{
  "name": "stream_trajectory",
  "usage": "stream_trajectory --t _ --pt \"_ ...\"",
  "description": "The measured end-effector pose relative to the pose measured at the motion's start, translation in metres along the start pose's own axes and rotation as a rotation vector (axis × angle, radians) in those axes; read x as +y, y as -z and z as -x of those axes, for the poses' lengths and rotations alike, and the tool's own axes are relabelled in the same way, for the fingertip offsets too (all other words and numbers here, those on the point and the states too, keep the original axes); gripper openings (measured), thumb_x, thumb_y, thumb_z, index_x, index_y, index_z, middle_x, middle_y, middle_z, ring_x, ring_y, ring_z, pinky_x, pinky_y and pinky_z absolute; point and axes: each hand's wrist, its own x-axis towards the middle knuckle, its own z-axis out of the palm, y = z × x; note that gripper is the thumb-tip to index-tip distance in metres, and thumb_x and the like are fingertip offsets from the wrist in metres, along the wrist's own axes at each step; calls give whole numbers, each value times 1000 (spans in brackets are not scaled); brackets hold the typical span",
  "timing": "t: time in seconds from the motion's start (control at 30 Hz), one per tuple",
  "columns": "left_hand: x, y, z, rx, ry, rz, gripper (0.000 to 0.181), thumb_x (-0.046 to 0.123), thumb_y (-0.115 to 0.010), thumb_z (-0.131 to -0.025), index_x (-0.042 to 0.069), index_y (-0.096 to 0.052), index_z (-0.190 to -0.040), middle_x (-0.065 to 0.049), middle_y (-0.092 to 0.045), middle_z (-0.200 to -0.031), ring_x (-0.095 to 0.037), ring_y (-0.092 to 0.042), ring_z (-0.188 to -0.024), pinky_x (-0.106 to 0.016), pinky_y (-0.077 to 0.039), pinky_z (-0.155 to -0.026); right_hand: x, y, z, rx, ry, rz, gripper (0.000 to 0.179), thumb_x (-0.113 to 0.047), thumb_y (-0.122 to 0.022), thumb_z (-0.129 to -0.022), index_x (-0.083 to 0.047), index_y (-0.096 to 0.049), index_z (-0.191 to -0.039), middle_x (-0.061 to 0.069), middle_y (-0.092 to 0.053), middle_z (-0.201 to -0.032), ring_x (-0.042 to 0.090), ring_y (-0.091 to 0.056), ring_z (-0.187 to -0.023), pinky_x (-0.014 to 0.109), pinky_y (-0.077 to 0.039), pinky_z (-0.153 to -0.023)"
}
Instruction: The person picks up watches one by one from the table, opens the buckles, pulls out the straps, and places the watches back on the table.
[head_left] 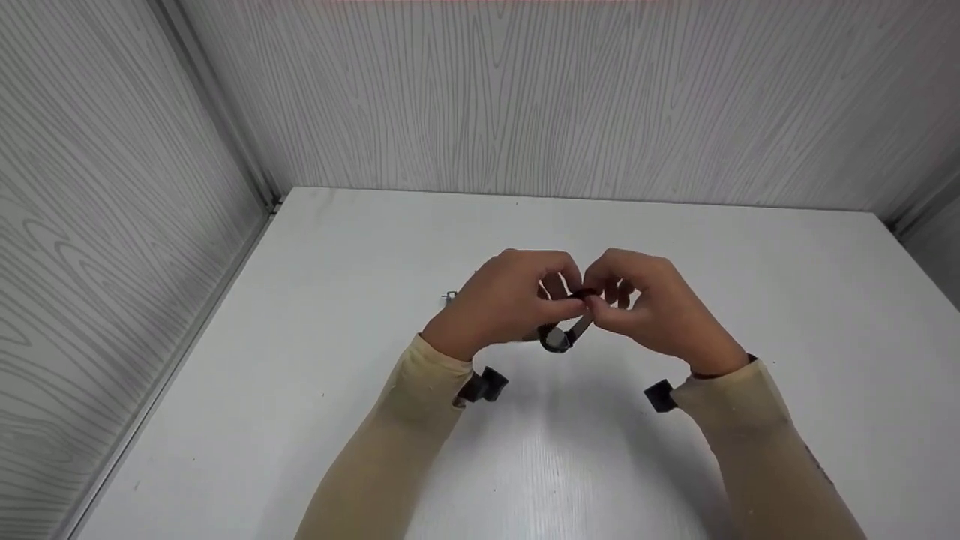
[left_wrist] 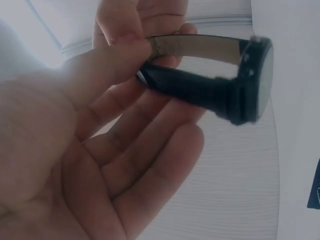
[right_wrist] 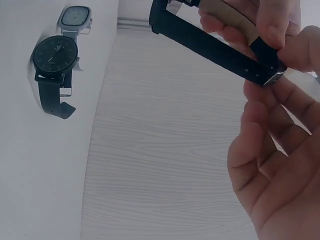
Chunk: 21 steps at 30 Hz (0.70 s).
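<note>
A wristwatch (head_left: 556, 341) with a dark leather strap is held up above the white table between both hands. Its strap (left_wrist: 187, 90) forms a loop, tan on the inside, with the case (left_wrist: 256, 82) hanging at the far end in the left wrist view. My left hand (head_left: 506, 304) pinches the strap near the buckle between thumb and fingers. From the other side, my right hand (head_left: 652, 304) pinches the strap end by the metal buckle (right_wrist: 274, 77). Fingertips partly cover the buckle, so whether it is fastened cannot be told.
Two more watches lie on the table (head_left: 360, 247): a round black watch (right_wrist: 56, 55) and a squarish pale watch (right_wrist: 75, 17). In the head view a small metal part (head_left: 450, 296) shows beside the left hand. Wood-grained panels (head_left: 495, 97) stand behind and at the sides.
</note>
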Motion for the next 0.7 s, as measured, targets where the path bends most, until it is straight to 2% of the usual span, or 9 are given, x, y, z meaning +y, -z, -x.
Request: stream_trajectory --t 0.2,0.43,0.7 --pt "-3 2 -2 -10 -39 116 9 24 -79 -97 17 -74 -101 6 -71 -86 -13 -66 -84 -29 -50 -73 2 -1 0 39 29 -90 23 12 -66 -89 -10 -69 -92 -4 -68 -88 15 -58 -74 26 -49 -66" --pt "-6 0 -3 -25 -49 139 11 22 -78 -97 14 -71 -98 5 -70 -85 -13 -64 -83 -28 -49 -76 3 -4 2 29 14 -94 18 10 -66 -93 -7 -68 -96 -3 -69 -92 16 -61 -78 26 -52 -71" --pt "-7 0 -3 -31 -30 194 13 25 -76 -99 15 -70 -103 4 -71 -89 -19 -67 -84 -29 -51 -75 2 -5 -1 66 8 -90 12 7 -63 -98 -5 -66 -99 -1 -68 -92 16 -61 -85 26 -50 -80"
